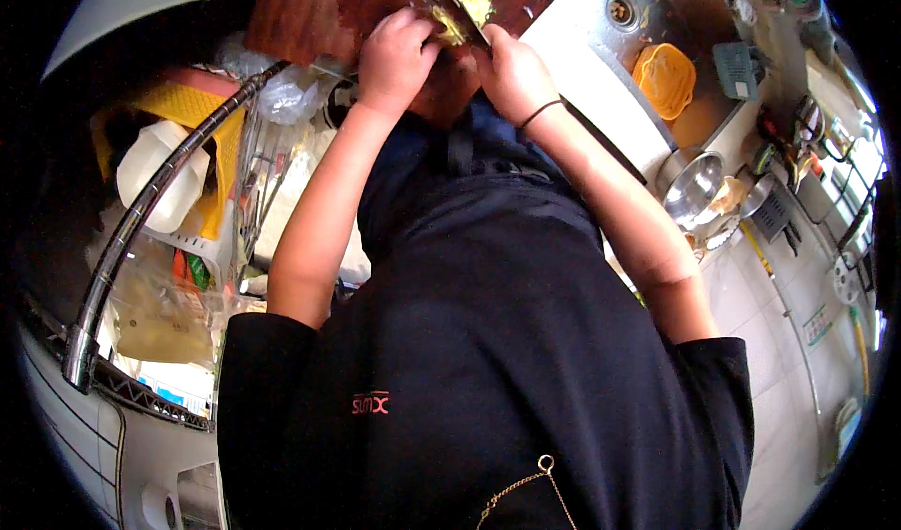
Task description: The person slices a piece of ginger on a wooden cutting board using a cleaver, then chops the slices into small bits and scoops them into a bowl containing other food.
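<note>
At the top of the view, a dark reddish-brown wooden cutting board [310,16] bears a small heap of pale yellow shredded food [474,2], perhaps ginger. My right hand [512,73], with a thin dark band at its wrist, is closed around the handle end of a broad-bladed kitchen knife [449,1]. The handle itself is hidden by the fingers. The blade slants up and left across the pale yellow food. Just left of the blade, my left hand [400,55] has its fingers curled over more pale yellow pieces [445,25]; its fingertips are partly hidden.
To the right is a metal sink [651,20] with an orange plastic basket [665,80] and a teal basket [735,71]. Metal bowls [693,182] stand nearer. At left, a wire rack's curved dark rail [151,203] passes a white container [158,178] and a yellow basket [225,150].
</note>
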The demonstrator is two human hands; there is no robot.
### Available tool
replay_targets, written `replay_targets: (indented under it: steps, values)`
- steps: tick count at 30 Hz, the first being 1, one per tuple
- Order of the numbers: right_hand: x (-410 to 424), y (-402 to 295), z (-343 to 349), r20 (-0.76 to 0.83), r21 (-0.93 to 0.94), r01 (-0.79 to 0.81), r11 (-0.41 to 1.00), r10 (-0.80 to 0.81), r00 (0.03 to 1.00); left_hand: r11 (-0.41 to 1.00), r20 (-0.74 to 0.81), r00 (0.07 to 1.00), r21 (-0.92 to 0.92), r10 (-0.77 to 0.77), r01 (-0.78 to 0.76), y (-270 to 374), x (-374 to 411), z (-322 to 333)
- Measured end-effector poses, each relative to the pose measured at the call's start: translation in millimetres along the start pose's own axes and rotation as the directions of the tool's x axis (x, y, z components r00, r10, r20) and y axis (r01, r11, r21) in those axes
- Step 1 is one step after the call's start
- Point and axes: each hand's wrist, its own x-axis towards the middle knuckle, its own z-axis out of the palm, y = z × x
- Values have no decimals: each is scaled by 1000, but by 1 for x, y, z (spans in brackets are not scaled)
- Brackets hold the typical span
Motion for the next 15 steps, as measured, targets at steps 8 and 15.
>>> replay_targets:
  steps: [8,15]
  values:
    - [0,-12,-10,163,-117,-8,993,27,986,999,-79,996,-33,30,-32,1,-2,-9]
    - [14,-17,20,47,-84,-42,996,47,998,996,100,991,-8,-85,86,-1,0,-10]
